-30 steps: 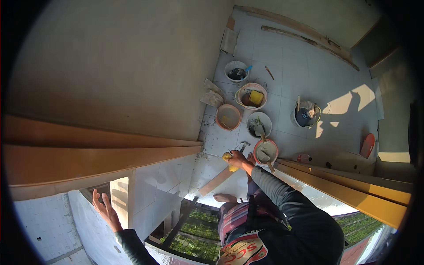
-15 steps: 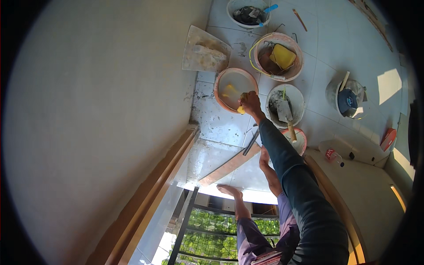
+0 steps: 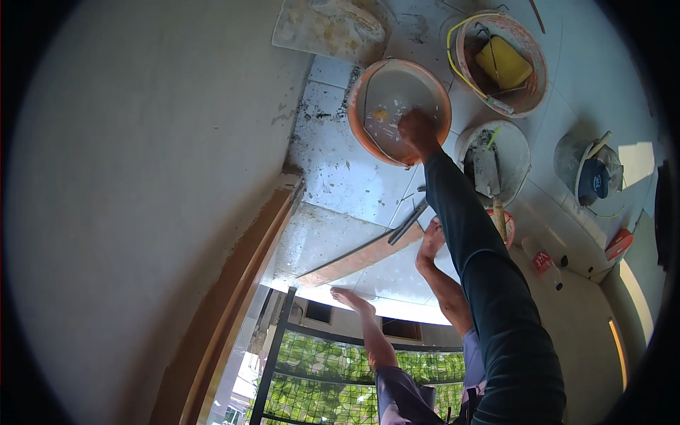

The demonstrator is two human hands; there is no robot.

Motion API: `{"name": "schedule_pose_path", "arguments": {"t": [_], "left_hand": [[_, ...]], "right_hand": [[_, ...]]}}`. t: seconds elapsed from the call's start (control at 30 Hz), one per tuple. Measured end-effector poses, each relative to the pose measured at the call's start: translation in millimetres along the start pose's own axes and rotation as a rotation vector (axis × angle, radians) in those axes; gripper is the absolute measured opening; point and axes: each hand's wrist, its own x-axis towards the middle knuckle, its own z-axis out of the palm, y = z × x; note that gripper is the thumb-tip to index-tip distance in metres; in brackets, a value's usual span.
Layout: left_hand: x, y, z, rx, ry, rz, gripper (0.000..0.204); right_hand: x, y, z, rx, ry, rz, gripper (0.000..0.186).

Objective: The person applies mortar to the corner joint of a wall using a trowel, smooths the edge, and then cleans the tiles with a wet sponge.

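My right hand (image 3: 419,132) is over the orange-rimmed bucket (image 3: 356,122) of cloudy water, at or just above the surface. Its fingers are curled closed; whatever they hold is hidden. A yellow patch (image 3: 380,113) shows in the water left of the hand; I cannot tell whether it is a sponge or a reflection. A thin wire handle lies across the left side of this bucket. Right of my wrist stands a white bucket (image 3: 525,152) of grey mortar with a trowel (image 3: 486,170) in it. My left hand is out of the picture.
Farther back, a bucket (image 3: 544,78) with a yellow handle holds a yellow block (image 3: 504,62). A stained board (image 3: 304,32) lies by the wall. Near my feet are a wooden plank (image 3: 354,261) and a dark bar (image 3: 407,225). A clear bottle (image 3: 542,262) lies at right.
My right hand has gone from the bucket's near rim, where it held something yellow, to over the water. The yellow thing no longer shows in it. My view has shifted.
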Motion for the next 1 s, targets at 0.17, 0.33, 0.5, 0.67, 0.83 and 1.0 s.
{"name": "schedule_pose_path", "arguments": {"t": [0.17, 0.33, 0.5, 0.67, 0.83, 1.0], "left_hand": [[8.8, 2.4, 7.1, -0.011, -0.023, 0.014, 0.044], [9.1, 3.0, 5.5, -0.004, -0.023, -0.004, 0.043], [17.5, 3.7, 16.0, -0.01, -0.06, 0.008, 0.043], [19.3, 3.3, 11.9, 0.008, -0.055, -0.014, 0.042], [24.1, 8.2, 10.3, 0.026, -0.072, 0.001, 0.041], [27.8, 16.7, -3.2, 0.048, -0.085, 0.037, 0.041]], "right_hand": [[-29.4, -23.1, -24.5, 0.537, 0.499, 0.348, 0.036], [-26.7, -41.3, -37.8, 0.594, 0.276, 0.4, 0.043], [0.4, -14.9, 2.7, 0.507, 0.254, 0.331, 0.023], [-10.1, -35.4, -41.2, 0.698, 0.363, 0.487, 0.018], [-1.9, -33.4, -7.6, 0.792, 0.385, 0.433, 0.038], [-14.9, -32.1, -15.7, 0.706, 0.349, 0.439, 0.043]]}}
